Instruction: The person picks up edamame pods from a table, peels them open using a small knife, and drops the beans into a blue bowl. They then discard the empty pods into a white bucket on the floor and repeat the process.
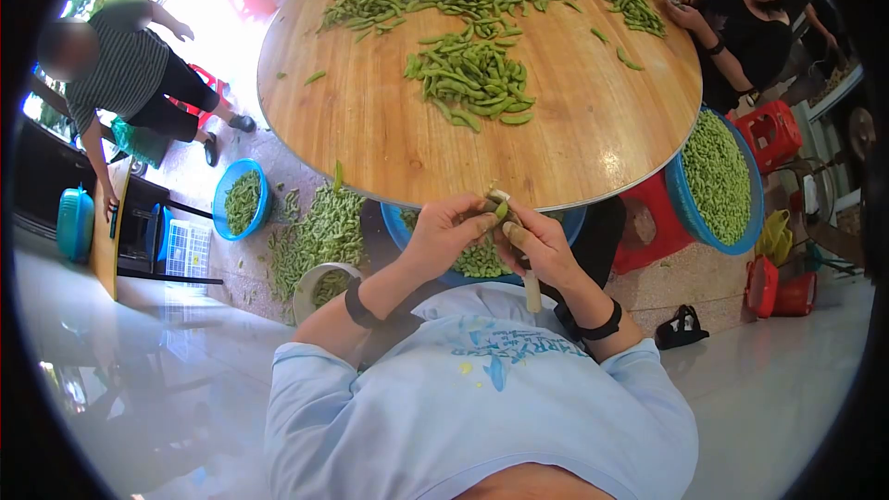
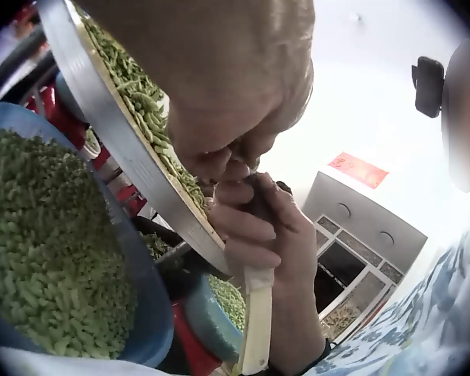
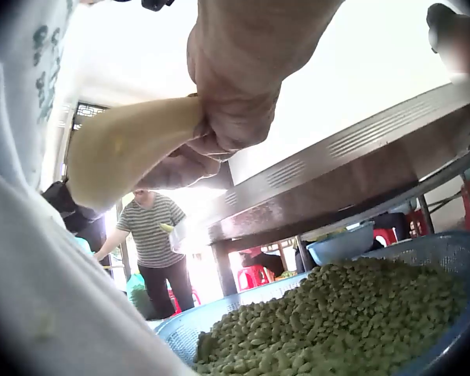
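Just in front of the round wooden table's (image 1: 593, 143) near edge, my two hands meet with the fingertips close together. The left hand (image 1: 446, 236) pinches a green soybean pod (image 1: 502, 210) between thumb and fingers. My right hand (image 1: 546, 245) curls round a tool with a long cream handle (image 2: 256, 333), which sticks out below the fist; its working end is mostly hidden by the fingers. Beneath both hands stands a blue basin (image 3: 180, 333) filled with shelled green beans (image 3: 337, 313). Each wrist wears a black band.
Heaps of pods (image 1: 472, 79) lie on the table. At the right stands another blue basin of beans (image 1: 713, 181) near red stools (image 1: 770, 134). Pods (image 1: 319, 236) and a small blue basin (image 1: 262, 213) are on the floor at left. People (image 1: 741, 28) are at the right and left.
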Tool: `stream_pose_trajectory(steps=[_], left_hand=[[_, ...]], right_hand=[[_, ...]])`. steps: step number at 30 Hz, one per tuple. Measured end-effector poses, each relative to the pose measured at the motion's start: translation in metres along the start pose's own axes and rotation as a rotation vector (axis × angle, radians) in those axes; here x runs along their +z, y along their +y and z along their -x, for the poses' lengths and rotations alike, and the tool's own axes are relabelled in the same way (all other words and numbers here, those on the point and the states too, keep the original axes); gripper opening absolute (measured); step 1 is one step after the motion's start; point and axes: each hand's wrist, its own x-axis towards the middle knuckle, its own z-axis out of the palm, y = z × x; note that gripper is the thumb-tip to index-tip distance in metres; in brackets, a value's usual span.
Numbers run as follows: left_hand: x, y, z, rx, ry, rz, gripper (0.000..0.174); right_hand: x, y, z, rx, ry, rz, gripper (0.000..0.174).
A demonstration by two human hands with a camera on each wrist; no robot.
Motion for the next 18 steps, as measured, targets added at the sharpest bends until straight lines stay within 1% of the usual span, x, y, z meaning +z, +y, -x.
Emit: stream_pose_trajectory(steps=[2,4,5,8,11,13,14,16,17,18], left_hand=[[-0.001,-0.005,-0.002,0.03,0.03,-0.028,0.011],[-0.001,-0.007,-0.003,0.018,0.049,-0.052,0.011],[-0.001,-0.008,-0.004,0.018,0.051,-0.048,0.011],[-0.003,-0.011,-0.005,-0.033,0.044,-0.001,0.012],[-0.005,-0.016,-0.006,0.02,0.045,0.004,0.012],[-0.007,-0.019,-0.007,0.08,0.027,0.02,0.012],[-0.008,-0.021,-0.008,0.08,0.027,0.021,0.012],[-0.01,-0.022,-0.01,0.079,0.012,0.076,0.011],[-0.01,-0.021,-0.011,0.077,0.013,0.077,0.011],[-0.011,-0.017,-0.011,-0.022,-0.013,0.235,0.011]], right_hand=[[-0.001,0.004,0.0,-0.005,-0.036,-0.009,0.039],[0.002,0.005,0.002,0.011,0.033,-0.125,0.04],[0.002,0.005,0.001,0.015,0.032,-0.122,0.04],[0.001,0.006,0.002,0.016,0.015,-0.139,0.041],[0.002,0.007,0.002,0.026,0.007,-0.213,0.041],[0.002,0.008,0.002,0.0,0.046,-0.172,0.04],[0.002,0.009,0.001,0.001,0.046,-0.171,0.04],[0.001,0.013,0.001,-0.042,0.068,-0.031,0.041],[0.001,0.015,0.0,-0.04,0.068,-0.031,0.041],[0.001,0.017,-0.001,-0.105,0.082,0.082,0.042]])
